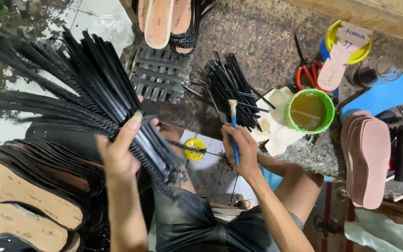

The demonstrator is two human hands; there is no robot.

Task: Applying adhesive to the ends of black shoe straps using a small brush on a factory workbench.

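Observation:
My left hand grips a thick bundle of long black straps, some flat and some braided, fanned out toward the upper left. My right hand holds a blue-handled brush upright, bristles up, just in front of a loose pile of short black straps on the grey work surface. A green cup of yellowish glue stands right of the brush.
Stacked tan soles with black uppers lie at lower left. A woven black strap panel sits at centre top, sandals beyond it. Red-handled scissors, a pink insole stack, a blue sole and a yellow lid are nearby.

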